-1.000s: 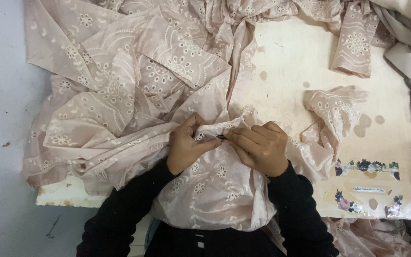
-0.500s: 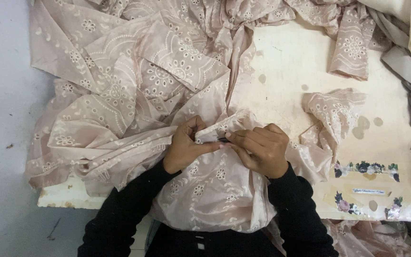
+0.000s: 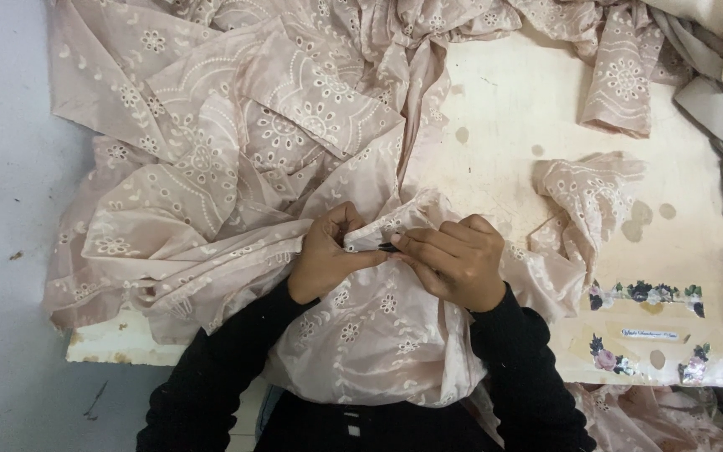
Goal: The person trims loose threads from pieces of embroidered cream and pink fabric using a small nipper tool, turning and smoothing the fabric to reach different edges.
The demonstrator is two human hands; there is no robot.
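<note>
Pink embroidered fabric (image 3: 236, 159) pinched between left hand (image 3: 328, 255), right hand (image 3: 453, 259) on table (image 3: 512, 109).

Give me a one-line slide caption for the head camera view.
Both hands, left hand and right hand, pinch a fold of pale pink embroidered fabric over a worn white table, with a small dark tool between them.

Pale pink embroidered fabric (image 3: 236, 159) with white eyelet flowers lies crumpled over the left part of the bench (image 3: 512, 109), one fold bunched at the near edge, small dark tool (image 3: 388, 248) against it.
</note>
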